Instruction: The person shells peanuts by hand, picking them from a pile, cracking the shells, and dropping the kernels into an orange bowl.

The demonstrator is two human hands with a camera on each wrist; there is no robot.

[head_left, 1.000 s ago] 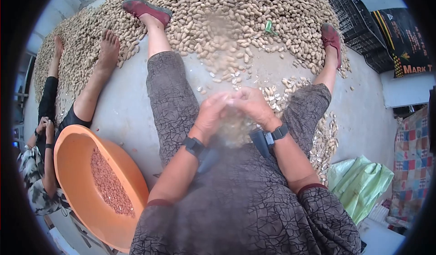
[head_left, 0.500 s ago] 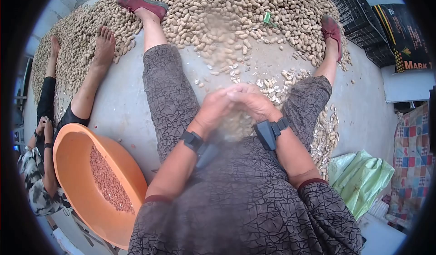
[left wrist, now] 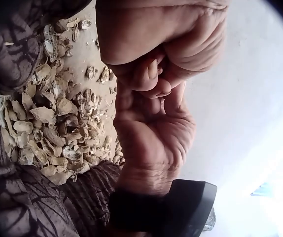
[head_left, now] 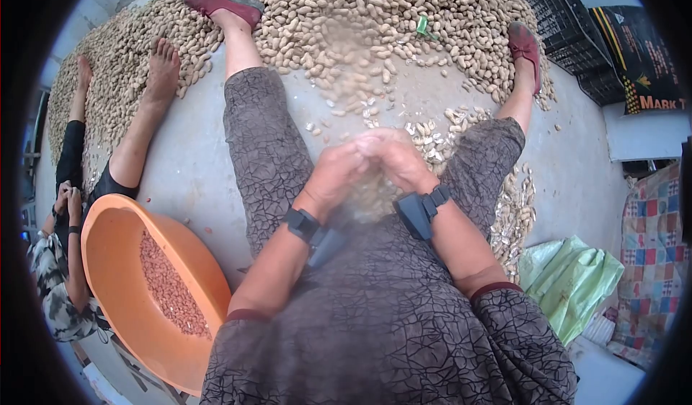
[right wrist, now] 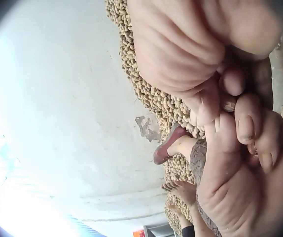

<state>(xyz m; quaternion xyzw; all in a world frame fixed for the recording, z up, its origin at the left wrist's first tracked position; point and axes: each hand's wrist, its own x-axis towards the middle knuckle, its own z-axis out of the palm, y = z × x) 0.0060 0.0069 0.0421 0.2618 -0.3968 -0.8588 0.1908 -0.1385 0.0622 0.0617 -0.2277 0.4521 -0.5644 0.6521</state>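
In the head view my left hand [head_left: 337, 171] and right hand [head_left: 405, 163] meet at the fingertips above the lap. The right wrist view shows a small tan-brown peanut [right wrist: 229, 104] pinched between the fingers of my right hand [right wrist: 181, 49], against the left hand's fingertips. Reddish kernels [right wrist: 252, 148] show between the curled fingers of my left hand [right wrist: 245, 182]. From the left wrist view, the fingers of both hands are curled together, with the left hand [left wrist: 166, 34] above the right hand [left wrist: 154, 133]; the palms hide most of what they hold.
Unshelled peanuts [head_left: 404, 15] are heaped beyond the feet. Broken shells [head_left: 513, 214] lie beside the right leg. An orange tub [head_left: 108, 261] with reddish kernels [head_left: 173, 289] stands at left, near another seated person [head_left: 61, 282]. A green sack [head_left: 573, 282] and black crate [head_left: 566, 37] are at right.
The hands remain together, with small shifts of the fingers and the right wrist turned slightly. The whole head view has shifted a little.
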